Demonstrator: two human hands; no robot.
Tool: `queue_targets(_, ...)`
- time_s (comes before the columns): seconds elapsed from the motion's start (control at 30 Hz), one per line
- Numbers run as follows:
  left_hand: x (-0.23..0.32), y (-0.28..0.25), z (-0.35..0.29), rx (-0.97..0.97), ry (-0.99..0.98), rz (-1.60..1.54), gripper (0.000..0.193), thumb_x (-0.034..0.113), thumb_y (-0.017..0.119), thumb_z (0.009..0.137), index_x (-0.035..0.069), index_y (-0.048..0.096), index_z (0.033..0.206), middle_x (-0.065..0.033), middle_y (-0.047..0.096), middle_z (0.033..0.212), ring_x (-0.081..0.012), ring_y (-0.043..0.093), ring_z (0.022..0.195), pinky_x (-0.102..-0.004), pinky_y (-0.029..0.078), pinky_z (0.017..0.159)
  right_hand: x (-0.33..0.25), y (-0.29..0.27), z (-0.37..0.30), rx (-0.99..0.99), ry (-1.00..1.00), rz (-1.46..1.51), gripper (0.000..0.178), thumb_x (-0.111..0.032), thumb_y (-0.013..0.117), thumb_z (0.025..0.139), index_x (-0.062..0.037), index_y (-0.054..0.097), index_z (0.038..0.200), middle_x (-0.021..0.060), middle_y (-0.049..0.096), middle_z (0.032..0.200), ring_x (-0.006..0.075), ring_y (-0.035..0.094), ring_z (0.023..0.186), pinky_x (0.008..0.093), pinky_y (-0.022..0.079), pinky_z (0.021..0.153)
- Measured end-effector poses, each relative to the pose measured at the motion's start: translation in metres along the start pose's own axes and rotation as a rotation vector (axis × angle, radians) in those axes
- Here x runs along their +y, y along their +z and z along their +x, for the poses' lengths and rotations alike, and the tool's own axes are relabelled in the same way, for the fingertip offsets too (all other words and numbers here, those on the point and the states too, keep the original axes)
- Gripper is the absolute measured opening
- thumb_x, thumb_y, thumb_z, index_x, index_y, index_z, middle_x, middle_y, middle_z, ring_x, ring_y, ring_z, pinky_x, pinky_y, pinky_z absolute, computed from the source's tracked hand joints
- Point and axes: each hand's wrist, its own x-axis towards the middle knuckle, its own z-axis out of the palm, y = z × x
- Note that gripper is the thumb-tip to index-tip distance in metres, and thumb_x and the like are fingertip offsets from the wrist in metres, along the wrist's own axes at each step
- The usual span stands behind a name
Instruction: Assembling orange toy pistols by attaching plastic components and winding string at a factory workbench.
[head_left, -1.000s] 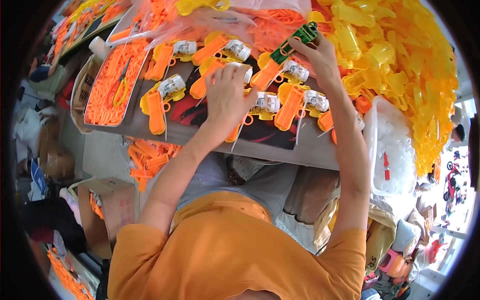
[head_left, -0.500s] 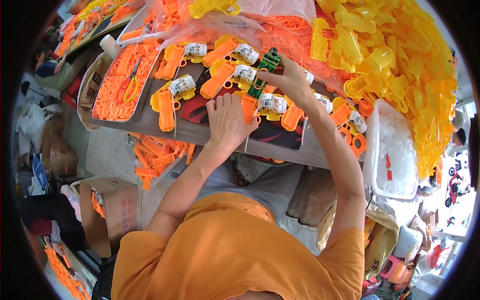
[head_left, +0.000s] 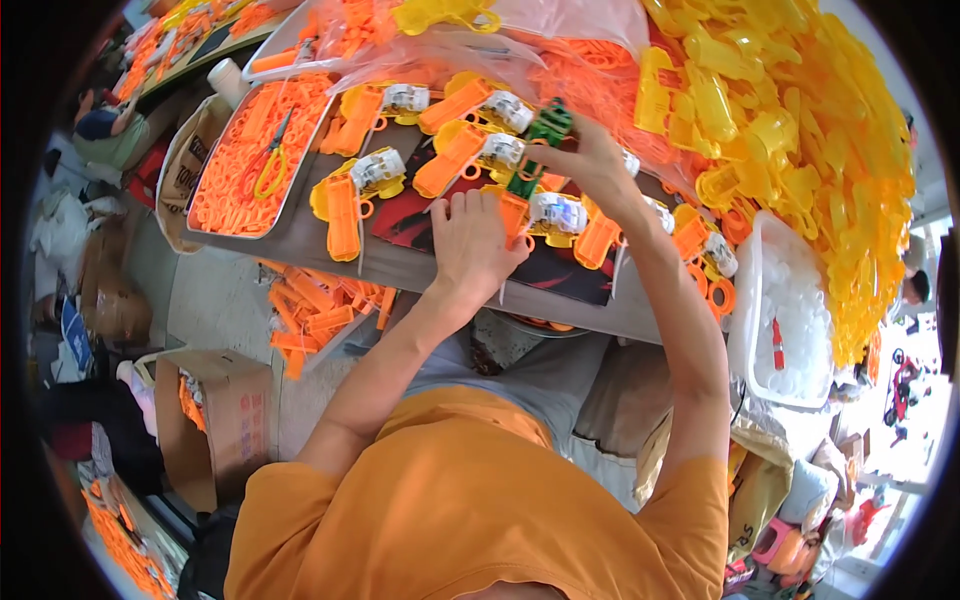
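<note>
My right hand [head_left: 598,160] grips a green screwdriver-like tool [head_left: 537,143], its tip pointing down at an orange and yellow toy gun piece [head_left: 520,212] on the workbench [head_left: 330,245]. My left hand [head_left: 473,240] presses flat on that same piece, fingers spread over it. Several similar orange and yellow toy gun halves with grey motor parts [head_left: 380,170] lie in rows around both hands.
A tray of orange parts with yellow-handled scissors [head_left: 268,160] sits at the left of the bench. A heap of yellow plastic parts [head_left: 800,130] fills the right. A white bin [head_left: 790,320] stands at the right edge. Cardboard boxes [head_left: 215,420] and loose orange parts [head_left: 315,310] lie on the floor.
My right hand with the green tool has come down and left from the far row toward the piece under my left hand. The view has shifted a little.
</note>
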Motion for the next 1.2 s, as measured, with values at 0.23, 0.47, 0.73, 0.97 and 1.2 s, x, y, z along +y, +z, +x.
queue_targets(0.23,-0.052,-0.009,0.035,0.181,-0.005,-0.063,0.041,0.032,0.074,0.077,0.006,0.061,0.107,-0.0094,0.059,0.098,-0.0269,0.055,0.095,-0.0417,0.04,0.083,-0.008,-0.002,0.04,0.236,0.059,0.369,0.031,-0.021,0.074,0.085,-0.0029,0.059,0.105,0.0042,0.065,0.098,0.014,0.066,0.092,0.0286,0.055,0.084)
queue_targets(0.47,-0.076,0.016,0.064,0.106,-0.017,-0.004,0.052,0.029,0.078,0.069,0.004,0.06,0.111,-0.0112,0.059,0.1,-0.0293,0.057,0.097,-0.0445,0.045,0.078,0.014,0.034,0.084,0.212,0.008,0.202,0.027,-0.013,0.075,0.083,-0.0008,0.06,0.103,0.0042,0.065,0.093,0.0119,0.066,0.081,0.0263,0.056,0.073)
queue_targets(0.73,-0.077,0.016,0.074,0.018,-0.031,-0.02,0.036,0.024,0.078,0.067,0.004,0.064,0.093,-0.0126,0.061,0.095,-0.0291,0.059,0.095,-0.0417,0.043,0.08,0.018,0.04,0.098,0.206,-0.028,0.041,0.039,-0.019,0.079,0.074,0.002,0.063,0.102,0.009,0.069,0.084,0.016,0.065,0.072,0.0312,0.053,0.066)
queue_targets(0.97,-0.075,0.015,0.076,0.001,-0.043,0.002,0.034,0.024,0.077,0.068,0.004,0.065,0.093,-0.0123,0.062,0.094,-0.028,0.059,0.095,-0.0404,0.042,0.079,0.016,0.04,0.1,0.199,-0.038,-0.001,0.046,-0.018,0.078,0.074,0.001,0.062,0.113,0.0084,0.069,0.085,0.016,0.065,0.073,0.0306,0.054,0.067)
queue_targets(1.2,-0.091,0.003,0.09,-0.016,-0.003,-0.061,0.035,0.022,0.075,0.074,0.004,0.066,0.102,-0.0136,0.062,0.097,-0.0311,0.06,0.095,-0.0434,0.047,0.076,0.005,0.017,0.103,0.309,-0.029,0.312,0.03,-0.016,0.075,0.083,-0.0004,0.061,0.104,0.0041,0.066,0.093,0.0108,0.065,0.081,0.0252,0.055,0.07)
